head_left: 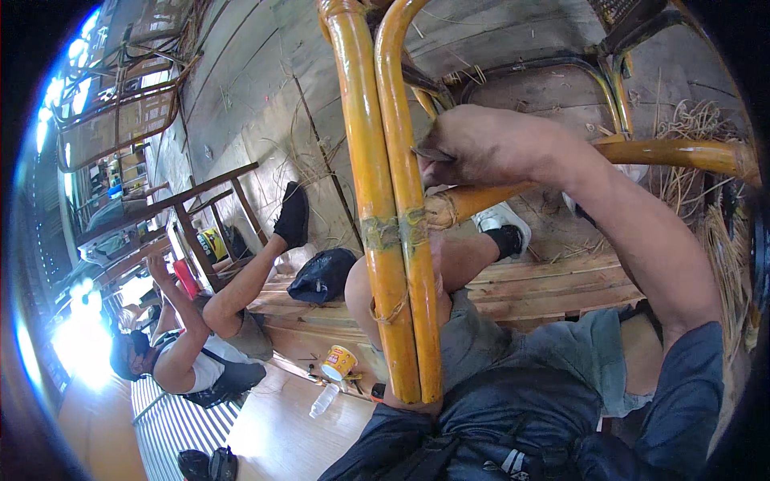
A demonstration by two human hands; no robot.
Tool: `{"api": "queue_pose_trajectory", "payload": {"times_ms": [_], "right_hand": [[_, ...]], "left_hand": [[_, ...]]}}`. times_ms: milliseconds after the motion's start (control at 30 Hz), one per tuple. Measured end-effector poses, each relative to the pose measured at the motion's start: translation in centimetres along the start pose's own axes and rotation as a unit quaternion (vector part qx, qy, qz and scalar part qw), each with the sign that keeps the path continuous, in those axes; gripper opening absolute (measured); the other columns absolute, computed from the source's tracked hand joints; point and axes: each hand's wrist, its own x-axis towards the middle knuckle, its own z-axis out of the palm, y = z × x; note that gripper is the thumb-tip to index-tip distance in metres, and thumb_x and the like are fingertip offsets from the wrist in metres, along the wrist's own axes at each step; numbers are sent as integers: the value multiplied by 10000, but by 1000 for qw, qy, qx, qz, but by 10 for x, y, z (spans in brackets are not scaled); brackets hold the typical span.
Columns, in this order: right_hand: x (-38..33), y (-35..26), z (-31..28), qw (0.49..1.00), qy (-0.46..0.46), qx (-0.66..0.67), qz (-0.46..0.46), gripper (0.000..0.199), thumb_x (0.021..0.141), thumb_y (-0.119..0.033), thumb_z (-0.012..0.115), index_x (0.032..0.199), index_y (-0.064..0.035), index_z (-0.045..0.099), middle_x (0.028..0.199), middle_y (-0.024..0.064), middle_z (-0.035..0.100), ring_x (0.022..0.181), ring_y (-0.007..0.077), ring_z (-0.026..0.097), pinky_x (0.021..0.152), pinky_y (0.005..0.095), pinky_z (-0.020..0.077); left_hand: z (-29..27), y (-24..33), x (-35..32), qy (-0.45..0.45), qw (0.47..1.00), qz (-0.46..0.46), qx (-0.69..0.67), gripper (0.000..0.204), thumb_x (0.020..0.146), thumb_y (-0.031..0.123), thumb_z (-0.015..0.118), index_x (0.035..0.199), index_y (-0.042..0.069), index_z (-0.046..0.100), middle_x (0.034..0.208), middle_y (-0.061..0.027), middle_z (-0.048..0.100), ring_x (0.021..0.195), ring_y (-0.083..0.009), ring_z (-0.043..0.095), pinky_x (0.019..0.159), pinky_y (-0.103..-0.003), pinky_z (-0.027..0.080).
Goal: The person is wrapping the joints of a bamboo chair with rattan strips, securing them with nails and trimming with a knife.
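Note:
A yellow-brown rattan chair frame (357, 136) rises in front of me, its paired poles standing across my lap. Dull wrappings bind the poles where a side rail (682, 155) meets them. My right hand (473, 148) is closed beside the upper part of the poles, above that joint. From its fingers sticks a thin, dark, blade-like piece (435, 154); its handle, if any, is hidden. Behind the poles, a sliver of skin at the joint appears to be my left hand (438, 260); its fingers are hidden. A loose strip loops round the poles lower down.
At left another person (188, 361) sits working on a dark wooden frame (188, 232). Between us lie a black bag (321, 275), a yellow tub (338, 363) and a clear plastic bottle (324, 400). Cane strands (698, 124) litter the floor at right. Chair frames (120, 120) stand far left.

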Motion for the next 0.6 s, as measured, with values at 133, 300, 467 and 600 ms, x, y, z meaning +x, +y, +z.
{"api": "queue_pose_trajectory", "payload": {"times_ms": [133,300,467,600], "right_hand": [[6,7,7,998,-40,-53,-19,189,786,-189,616,866,-18,616,720,190,592,651,281,584,604,377,434],[19,14,11,982,-184,33,8,204,805,-230,600,849,-33,636,720,145,627,672,247,597,618,366,446],[-12,5,8,948,201,-218,115,169,805,-210,593,812,-49,640,663,110,597,628,264,578,608,382,447],[-64,-8,10,912,406,-18,51,228,842,-240,596,843,-22,665,617,79,579,584,174,591,538,298,469]], "left_hand": [[-8,-3,-2,-22,999,15,21,714,748,365,684,1270,-33,404,1231,-168,490,1082,-255,533,944,-385,419],[-23,-12,-3,-62,997,36,17,684,763,327,676,1270,-41,400,1229,-172,493,1081,-255,534,935,-377,428],[-26,-5,-4,-24,994,-2,111,518,844,264,593,1238,-32,431,1118,-153,544,1005,-232,553,881,-342,439],[-9,11,-4,-19,984,75,159,451,894,327,529,1184,-13,466,1024,-113,558,908,-175,555,807,-301,443]]}}
